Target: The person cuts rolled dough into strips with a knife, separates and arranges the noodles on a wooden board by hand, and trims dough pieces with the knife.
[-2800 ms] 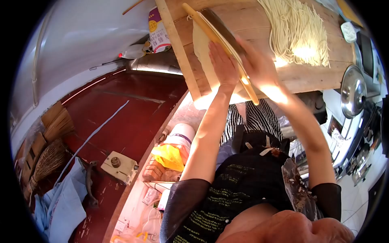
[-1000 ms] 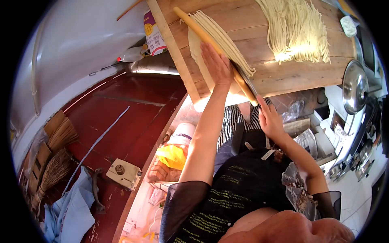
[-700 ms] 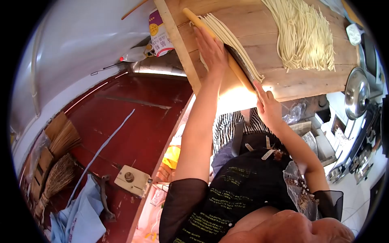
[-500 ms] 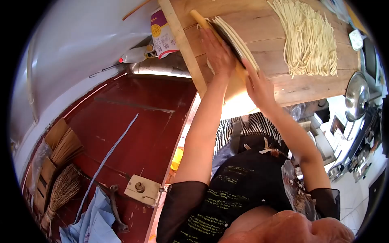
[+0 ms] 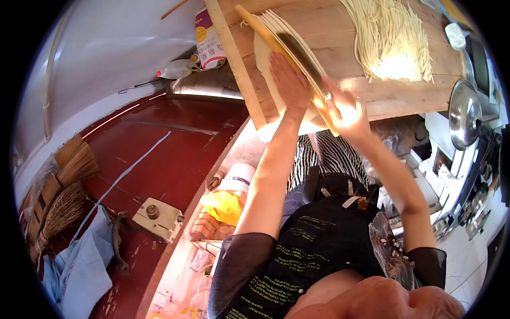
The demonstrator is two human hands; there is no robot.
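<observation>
1. Wooden board (image 5: 334,45): seen across the upper middle of the frame; a pile of noodles (image 5: 393,40) is left untouched near its upper right.
2. Dough sheet (image 5: 262,59): laid left of the rolling pin (image 5: 258,25), with cut strips (image 5: 284,25) gathered on the pin's right.
3. Knife (image 5: 300,52): drawn down along the pin since a moment ago, its blade now set nearer the pin's lower end, between pin and strips; a slicing stroke seems to be under way.
4. Right hand (image 5: 351,116): closed around the handle, shifted lower too; exact finger placement cannot be told through blur.
5. Left hand (image 5: 291,87): slid lower along the pin, laid flat over pin and sheet, fingers nearly together, nothing pinched.
</observation>
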